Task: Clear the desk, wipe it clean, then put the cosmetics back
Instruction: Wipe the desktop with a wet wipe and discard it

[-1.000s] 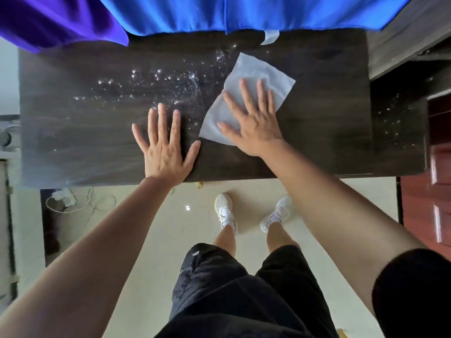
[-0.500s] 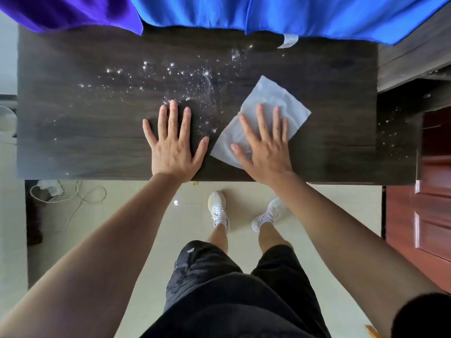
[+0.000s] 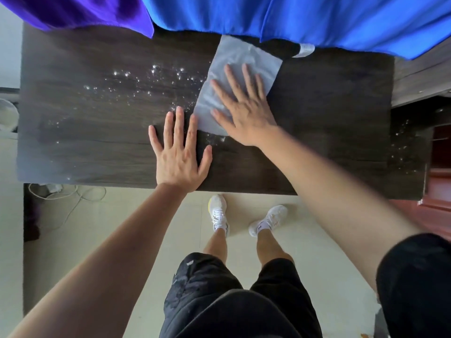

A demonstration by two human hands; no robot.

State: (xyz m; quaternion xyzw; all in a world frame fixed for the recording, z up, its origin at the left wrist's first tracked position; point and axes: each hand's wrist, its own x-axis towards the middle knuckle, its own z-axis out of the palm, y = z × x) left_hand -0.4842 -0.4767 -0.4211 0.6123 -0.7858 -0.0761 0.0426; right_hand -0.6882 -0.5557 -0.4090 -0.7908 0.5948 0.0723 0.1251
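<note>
Your right hand (image 3: 244,106) is carrying the wipe (image 3: 244,57) further up the desk (image 3: 329,118) than a moment ago, so its far corner is now reaching the hem of the blue fabric (image 3: 317,20). Your left hand (image 3: 179,154) is staying flat near the front edge.

Neither hand is gripping anything. Your right fingers are lying straight and spread, pressing the wipe down, and your left palm is resting bare on the wood with its fingers splayed.

You are working through the wiping step, as I judge it. The desk is standing cleared, and no cosmetics are showing in this view. White specks (image 3: 151,79) are still lying across the left half, starting just beside the wipe, so the next stroke is probably calling for a sweep leftward through them with steady flat pressure.

Room is opening freely to the left, where nothing is standing on the wood. At the back, the blue fabric and the purple fabric (image 3: 85,13) are overhanging the far edge, so you are risking a snag there. To the right, a lower dark surface (image 3: 405,147) is also carrying specks.
</note>
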